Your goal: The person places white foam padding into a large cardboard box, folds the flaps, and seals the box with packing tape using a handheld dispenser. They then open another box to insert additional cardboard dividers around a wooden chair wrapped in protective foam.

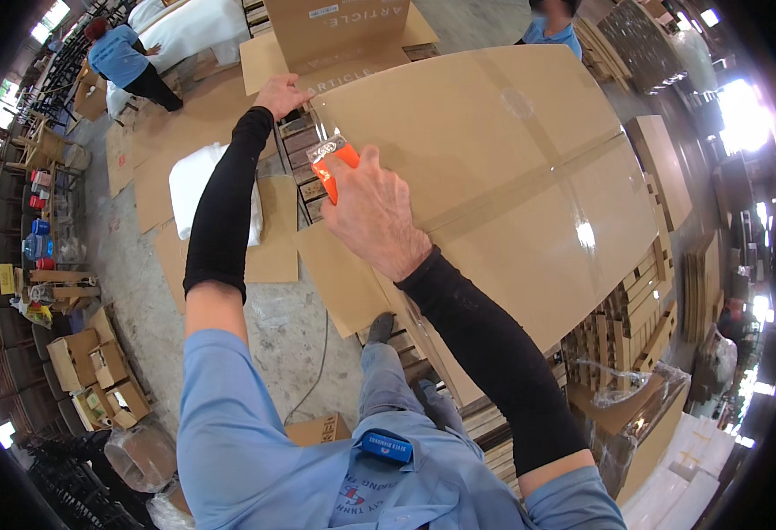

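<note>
A large flat cardboard carton (458, 132) lies in front of me, with strips of clear tape across its top. My right hand (374, 212) is wrapped around an orange tape dispenser (328, 166), whose head rests against the carton's left edge. From there, a shiny strip of clear tape (320, 122) runs along that edge toward the far left corner. At this corner my left hand (282, 95) lies with its fingers stretched over the edge; its fingertips are small and partly hidden.
Wooden pallets (299, 146) support the carton. An upright cardboard box (339, 35) stands beyond it. White folded foam (195, 190) lies on cardboard at left. Small open boxes (101, 367) sit lower left. One person (123, 57) works far left, another (554, 26) stands beyond the carton.
</note>
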A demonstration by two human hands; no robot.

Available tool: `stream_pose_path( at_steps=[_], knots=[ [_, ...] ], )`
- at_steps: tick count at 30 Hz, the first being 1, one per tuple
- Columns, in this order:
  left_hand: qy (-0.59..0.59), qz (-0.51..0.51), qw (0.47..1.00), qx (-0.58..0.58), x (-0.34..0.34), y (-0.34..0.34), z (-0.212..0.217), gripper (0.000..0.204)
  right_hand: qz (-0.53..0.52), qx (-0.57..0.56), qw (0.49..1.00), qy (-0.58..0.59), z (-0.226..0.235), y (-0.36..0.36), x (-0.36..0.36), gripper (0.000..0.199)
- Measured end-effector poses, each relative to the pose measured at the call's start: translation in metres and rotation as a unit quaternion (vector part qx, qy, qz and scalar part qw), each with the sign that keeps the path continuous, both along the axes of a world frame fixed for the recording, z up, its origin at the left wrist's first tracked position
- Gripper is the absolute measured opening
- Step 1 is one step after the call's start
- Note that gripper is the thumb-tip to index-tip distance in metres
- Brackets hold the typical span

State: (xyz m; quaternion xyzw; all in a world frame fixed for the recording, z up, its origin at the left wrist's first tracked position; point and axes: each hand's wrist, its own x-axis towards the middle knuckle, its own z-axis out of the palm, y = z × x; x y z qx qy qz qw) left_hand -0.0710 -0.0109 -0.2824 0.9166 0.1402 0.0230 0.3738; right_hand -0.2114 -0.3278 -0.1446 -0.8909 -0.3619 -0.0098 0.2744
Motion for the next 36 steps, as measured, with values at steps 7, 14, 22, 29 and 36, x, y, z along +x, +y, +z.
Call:
stream_pose_path(
  at_steps=[7, 14, 22, 29, 36],
  knots=[
    [-0.046, 0.022, 0.949, 0.311, 0.002, -0.071, 0.042, 0.075, -0.004, 0.001, 1.000, -0.014, -0.003, 0.001, -0.002, 0.023],
    [0.104, -0.013, 0.962, 0.254, 0.008, -0.123, 0.036, 0.087, -0.027, -0.030, 0.999, -0.033, -0.001, -0.022, -0.016, 0.017],
    [0.069, -0.027, 0.965, 0.250, 0.054, -0.060, -0.027, 0.098, -0.043, -0.087, 0.994, 0.042, 0.024, -0.167, -0.140, 0.043],
    [0.004, -0.087, 0.974, 0.211, 0.082, -0.007, -0.059, 0.092, -0.089, -0.085, 0.986, 0.114, 0.035, -0.298, -0.266, 0.064],
    [-0.028, -0.130, 0.984, 0.119, 0.077, 0.015, -0.039, 0.090, -0.137, -0.125, 0.966, 0.178, 0.031, -0.361, -0.346, 0.064]
  ],
)
